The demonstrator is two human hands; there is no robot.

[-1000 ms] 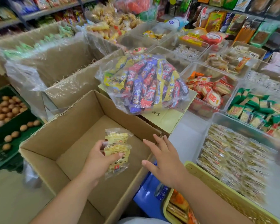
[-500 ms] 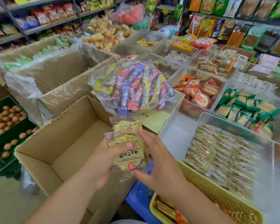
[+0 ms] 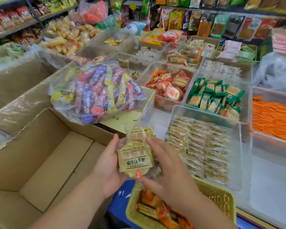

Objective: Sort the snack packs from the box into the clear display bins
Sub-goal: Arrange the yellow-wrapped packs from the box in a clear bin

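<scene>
Left hand [image 3: 108, 164]: the forearm reaches in from the lower left, and the thumb lies along the left edge of the snack packs [image 3: 134, 156], gripping them.
Right hand [image 3: 170, 171]: back of hand up, fingers [image 3: 155, 144] curled on the right edge of the same packs.
Snack packs: a small stack held in the air between both hands, between the open box [image 3: 40, 154] and the clear bin [image 3: 205, 114] of similar packs.

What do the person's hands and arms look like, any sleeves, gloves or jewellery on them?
The left hand and right hand are bare: no gloves, rings, watch or bracelet show. Both arms are uncovered down to the picture's edge, so no sleeve is in view.
</scene>
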